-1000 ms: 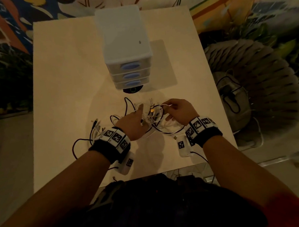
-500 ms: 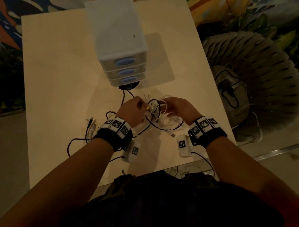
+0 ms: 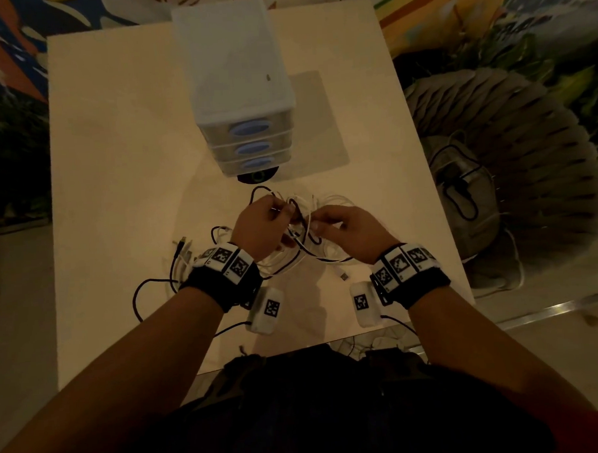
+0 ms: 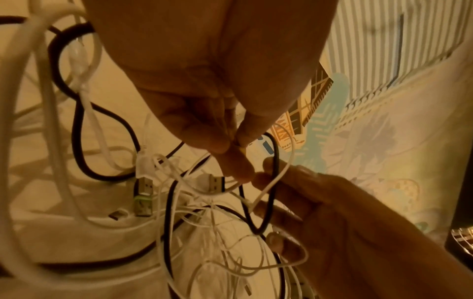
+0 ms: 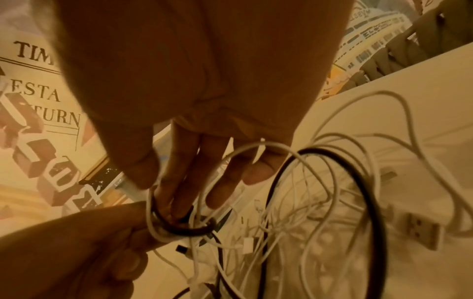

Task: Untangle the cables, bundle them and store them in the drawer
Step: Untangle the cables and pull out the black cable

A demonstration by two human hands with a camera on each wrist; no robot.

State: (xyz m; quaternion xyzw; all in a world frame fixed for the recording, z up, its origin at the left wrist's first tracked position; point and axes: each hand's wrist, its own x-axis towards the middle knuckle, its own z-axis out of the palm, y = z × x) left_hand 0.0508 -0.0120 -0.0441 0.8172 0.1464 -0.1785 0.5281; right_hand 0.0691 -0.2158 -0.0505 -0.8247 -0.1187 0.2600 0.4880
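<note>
Working at the knot, both hands have been raised and drawn closer together since a second ago, when they lay lower over the heap, and the tangled cables [image 3: 302, 226] are now lifted partly off the table [image 3: 123, 158]. The left hand [image 3: 261, 228] is seen pinching a thin white cable [image 4: 271, 182] between thumb and fingertip, with a black cable [image 4: 274, 172] looped just beside that pinch. The right hand [image 3: 349, 232] is curled on the strands; in the right wrist view its fingers [image 5: 179, 182] are threaded through a small black loop [image 5: 184, 228] at the grip. Below and to the left of the grips, loose cable ends trail on the table. Beyond the grips the drawer unit [image 3: 240, 92] stands with all three drawers closed. Untangling is judged barely begun; no bundle is formed and nothing is stored.
</note>
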